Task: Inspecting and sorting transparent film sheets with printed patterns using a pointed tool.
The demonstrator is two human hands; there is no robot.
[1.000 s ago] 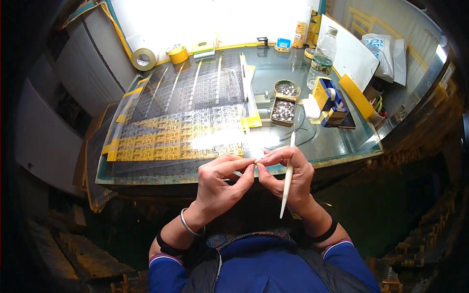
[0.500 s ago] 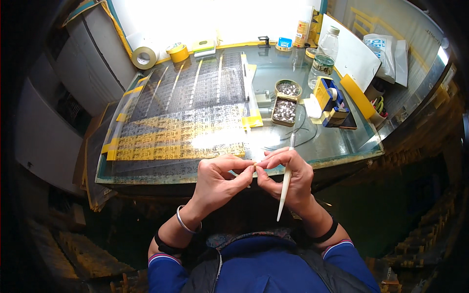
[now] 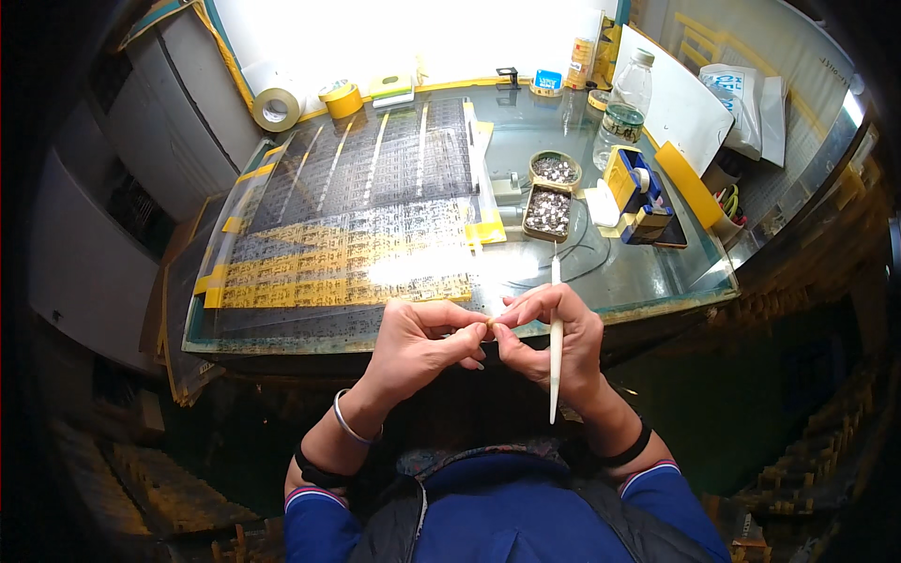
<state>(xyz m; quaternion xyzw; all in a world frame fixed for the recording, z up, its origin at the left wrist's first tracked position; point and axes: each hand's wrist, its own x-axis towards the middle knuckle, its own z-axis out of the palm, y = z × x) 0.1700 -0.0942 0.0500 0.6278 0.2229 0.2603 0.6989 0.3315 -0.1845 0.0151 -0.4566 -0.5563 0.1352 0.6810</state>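
Observation:
My left hand (image 3: pixel 418 345) and my right hand (image 3: pixel 577 336) meet fingertip to fingertip just off the near edge of the glass-topped table (image 3: pixel 657 279). Thumb and forefinger of each are pinched together; whatever sits between the tips is too small to make out. A slim white pen-like tool (image 3: pixel 555 366) is tucked in my right hand, almost upright in view, its thin end pointing toward the table. Beyond my left hand lies a dark film sheet with printed patterns (image 3: pixel 375 174), with yellow tape strips (image 3: pixel 485 232) at its edges.
A round tin (image 3: pixel 555 168) and a rectangular tin (image 3: pixel 547 212) hold small bits. Right of them stand a blue tape dispenser (image 3: pixel 646 211) and a clear bottle (image 3: pixel 626 103). Tape rolls (image 3: pixel 277 110) line the back left. A bright white panel (image 3: pixel 413 38) rises behind.
The white tool has swung more upright, its lower end moving right. My left hand has shifted slightly, and its lower fingers show more. Both pinches stay together.

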